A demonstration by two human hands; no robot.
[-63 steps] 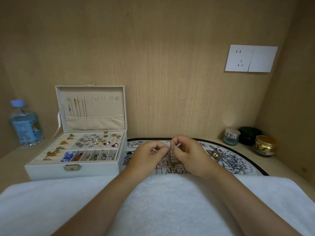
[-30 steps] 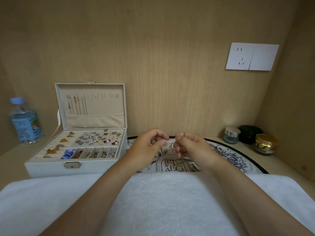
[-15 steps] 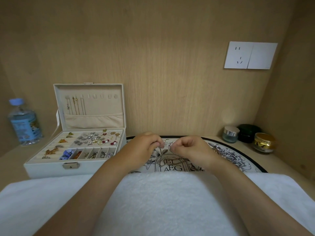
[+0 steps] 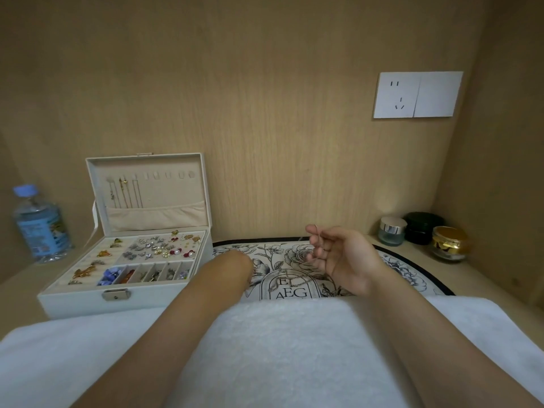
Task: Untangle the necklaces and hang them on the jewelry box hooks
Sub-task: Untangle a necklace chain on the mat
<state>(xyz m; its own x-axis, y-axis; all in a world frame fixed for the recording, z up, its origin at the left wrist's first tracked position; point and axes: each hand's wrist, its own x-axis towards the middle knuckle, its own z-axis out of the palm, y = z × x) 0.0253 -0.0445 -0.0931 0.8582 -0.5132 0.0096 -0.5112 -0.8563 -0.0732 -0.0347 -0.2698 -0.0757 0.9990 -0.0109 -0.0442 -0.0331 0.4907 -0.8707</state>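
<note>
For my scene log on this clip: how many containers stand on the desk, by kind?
Jars: 3 (clear jar, dark jar, gold jar)
Water bottle: 1
Jewelry box: 1
Total: 5

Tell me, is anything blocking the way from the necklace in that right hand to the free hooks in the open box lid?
Nothing visible does. The necklace hangs from the right hand; the jewelry box lid is open, with free hooks on the right. The left hand lies low between them, beneath the path.
</note>
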